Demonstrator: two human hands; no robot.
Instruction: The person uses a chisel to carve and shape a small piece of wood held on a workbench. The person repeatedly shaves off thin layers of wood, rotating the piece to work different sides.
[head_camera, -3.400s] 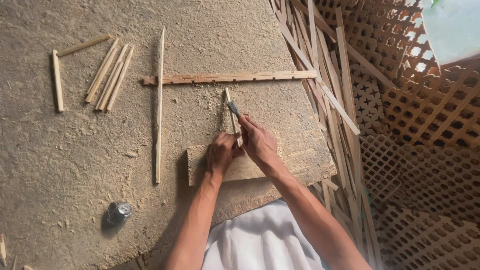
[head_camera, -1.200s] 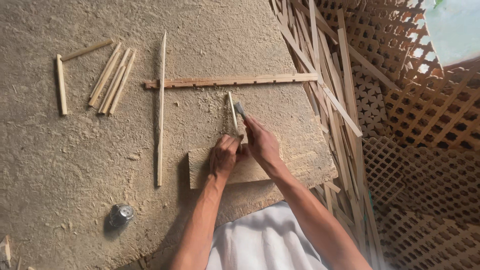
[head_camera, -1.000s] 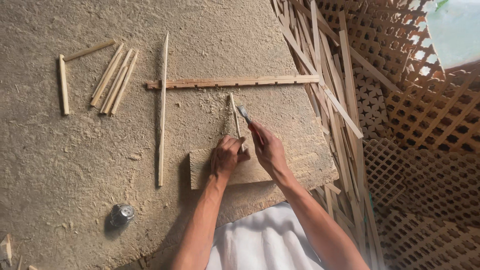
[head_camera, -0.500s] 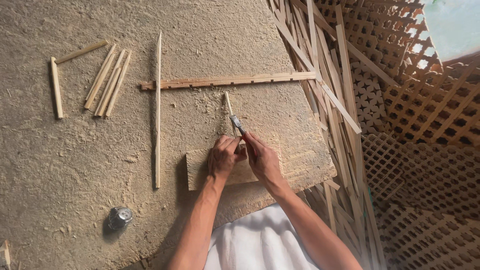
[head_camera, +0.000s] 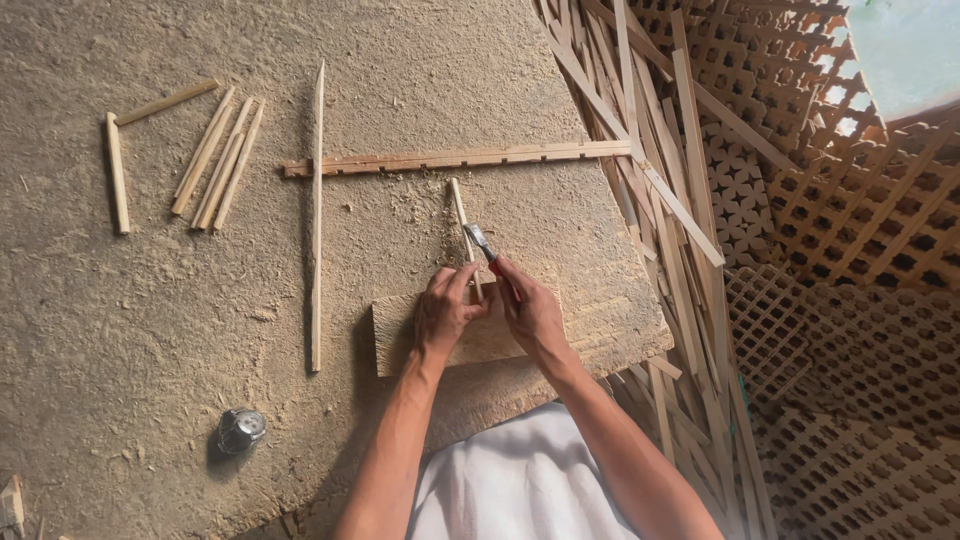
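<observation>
While left hand (head_camera: 445, 312) pins thin stick (head_camera: 463, 225) on wooden block (head_camera: 400, 335), right hand (head_camera: 530, 312) grips knife (head_camera: 480, 242) against it.

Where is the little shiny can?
The can sits low on the left of the head view, on the dusty ground, left of the person's left arm and below the long thin stick.

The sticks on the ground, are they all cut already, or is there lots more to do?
Some look done: short sticks lie cut at the left, and a notched strip lies across the middle. In hand: the left hand holds a thin stick on a block while the right hand works it with a knife; shavings lie around. Probably left: the long stick and many slats piled at the right.
</observation>
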